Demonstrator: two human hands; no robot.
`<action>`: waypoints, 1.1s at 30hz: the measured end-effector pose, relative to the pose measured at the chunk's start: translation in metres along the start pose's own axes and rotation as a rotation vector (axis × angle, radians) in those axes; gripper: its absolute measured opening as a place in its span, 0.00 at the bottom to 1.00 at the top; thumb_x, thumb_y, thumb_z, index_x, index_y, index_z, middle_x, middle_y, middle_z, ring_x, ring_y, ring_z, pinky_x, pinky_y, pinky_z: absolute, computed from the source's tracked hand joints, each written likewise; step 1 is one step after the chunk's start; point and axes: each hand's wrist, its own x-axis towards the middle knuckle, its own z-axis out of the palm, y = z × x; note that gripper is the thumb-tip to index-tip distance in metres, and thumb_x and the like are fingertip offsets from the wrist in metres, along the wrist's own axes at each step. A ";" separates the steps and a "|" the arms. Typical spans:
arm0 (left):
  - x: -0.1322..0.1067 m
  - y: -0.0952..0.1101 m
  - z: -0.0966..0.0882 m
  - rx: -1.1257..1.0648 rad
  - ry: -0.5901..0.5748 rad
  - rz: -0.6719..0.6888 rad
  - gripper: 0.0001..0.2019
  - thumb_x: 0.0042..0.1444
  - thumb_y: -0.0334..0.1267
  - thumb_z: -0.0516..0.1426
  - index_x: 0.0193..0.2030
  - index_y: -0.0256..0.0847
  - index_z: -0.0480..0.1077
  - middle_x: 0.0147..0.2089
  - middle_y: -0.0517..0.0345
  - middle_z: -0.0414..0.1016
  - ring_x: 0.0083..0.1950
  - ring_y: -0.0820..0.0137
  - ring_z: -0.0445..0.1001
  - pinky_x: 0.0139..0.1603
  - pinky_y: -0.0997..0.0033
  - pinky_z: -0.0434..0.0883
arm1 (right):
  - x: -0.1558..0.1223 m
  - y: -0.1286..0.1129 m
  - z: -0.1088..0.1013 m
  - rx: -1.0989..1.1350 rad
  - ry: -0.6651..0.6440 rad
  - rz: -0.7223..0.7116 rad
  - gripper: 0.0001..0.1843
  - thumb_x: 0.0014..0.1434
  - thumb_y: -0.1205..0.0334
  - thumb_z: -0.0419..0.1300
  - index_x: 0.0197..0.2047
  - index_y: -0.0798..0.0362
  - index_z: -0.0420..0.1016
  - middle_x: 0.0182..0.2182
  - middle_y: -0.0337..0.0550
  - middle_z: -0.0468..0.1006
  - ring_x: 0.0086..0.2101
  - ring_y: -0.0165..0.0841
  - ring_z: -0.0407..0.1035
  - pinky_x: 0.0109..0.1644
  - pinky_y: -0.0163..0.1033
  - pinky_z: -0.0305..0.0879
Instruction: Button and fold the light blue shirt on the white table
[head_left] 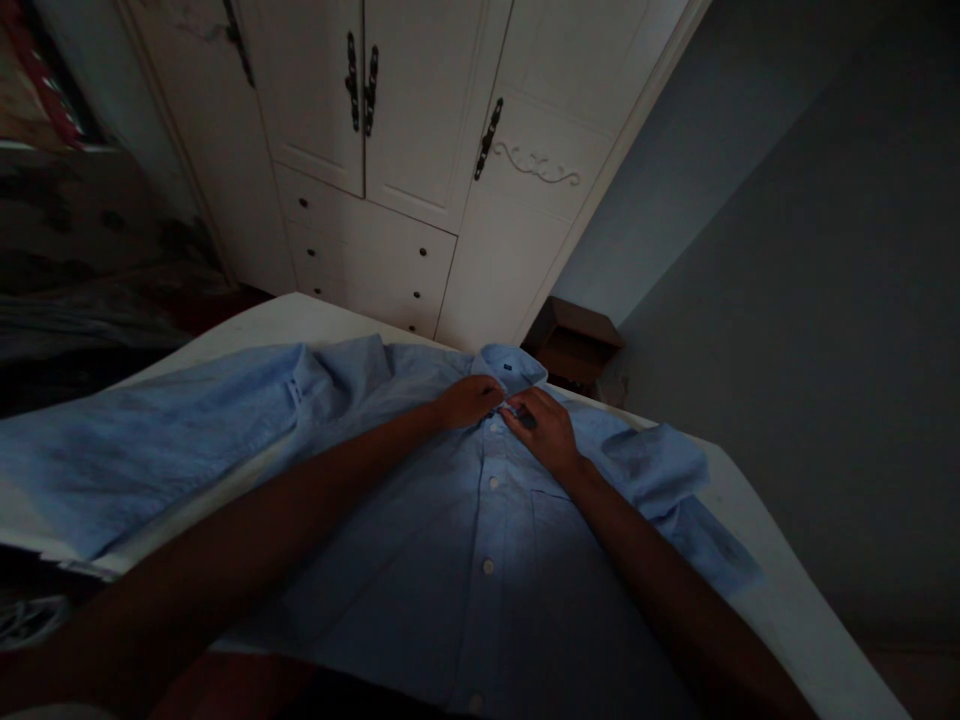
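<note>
A light blue button-up shirt (420,560) lies front side up, its sleeves spread to both sides. Several pale buttons run down its front placket. At the collar (510,362), my left hand (471,402) pinches the fabric from the left. Close against it, my right hand (544,425) grips the other side of the collar opening with bent fingers. Both sets of fingertips meet just below the collar; whether a button is between them is too small and dark to tell. A chest pocket shows below my right wrist.
The shirt rests on a white table (300,312). Behind it stands a white wardrobe (405,150) with dark handles and drawers. A brown wooden cabinet (577,335) is beyond the table's far edge, and a grey wall (825,300) rises at the right.
</note>
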 end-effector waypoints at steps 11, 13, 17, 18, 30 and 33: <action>0.000 0.000 0.001 0.004 0.038 -0.011 0.13 0.56 0.39 0.47 0.24 0.39 0.66 0.24 0.61 0.67 0.29 0.72 0.67 0.32 0.74 0.63 | 0.001 -0.002 0.000 0.037 0.034 0.008 0.11 0.66 0.54 0.56 0.36 0.51 0.72 0.30 0.44 0.75 0.30 0.33 0.70 0.36 0.39 0.69; 0.000 0.001 0.001 0.021 0.024 -0.014 0.14 0.57 0.39 0.47 0.25 0.38 0.66 0.25 0.61 0.69 0.30 0.72 0.68 0.33 0.74 0.63 | 0.002 -0.001 -0.001 0.034 0.023 -0.020 0.11 0.66 0.55 0.56 0.36 0.51 0.73 0.30 0.43 0.75 0.31 0.34 0.70 0.37 0.39 0.69; -0.001 0.002 0.001 0.036 -0.008 -0.016 0.13 0.57 0.39 0.47 0.27 0.38 0.68 0.29 0.59 0.72 0.34 0.70 0.70 0.37 0.74 0.65 | 0.004 0.001 -0.002 -0.014 -0.019 -0.048 0.08 0.64 0.58 0.57 0.34 0.50 0.72 0.29 0.42 0.74 0.32 0.35 0.69 0.37 0.39 0.68; -0.001 0.002 0.001 0.038 -0.015 -0.020 0.13 0.57 0.38 0.47 0.28 0.37 0.69 0.30 0.58 0.73 0.35 0.70 0.71 0.38 0.73 0.65 | 0.004 0.001 -0.002 -0.028 -0.031 -0.049 0.07 0.63 0.59 0.57 0.34 0.50 0.72 0.29 0.42 0.74 0.32 0.35 0.69 0.37 0.39 0.68; -0.006 0.006 0.005 0.130 -0.015 -0.012 0.12 0.57 0.36 0.49 0.33 0.39 0.73 0.34 0.58 0.76 0.37 0.69 0.72 0.40 0.72 0.66 | 0.004 0.010 0.000 -0.116 -0.124 -0.044 0.04 0.57 0.64 0.60 0.30 0.50 0.70 0.26 0.39 0.74 0.28 0.32 0.68 0.33 0.36 0.63; -0.008 0.006 0.004 0.140 0.013 0.024 0.10 0.57 0.35 0.51 0.33 0.38 0.73 0.34 0.57 0.76 0.37 0.69 0.73 0.41 0.72 0.66 | 0.003 0.011 0.000 -0.091 -0.125 -0.060 0.03 0.58 0.64 0.60 0.31 0.51 0.71 0.27 0.40 0.74 0.27 0.32 0.68 0.33 0.36 0.64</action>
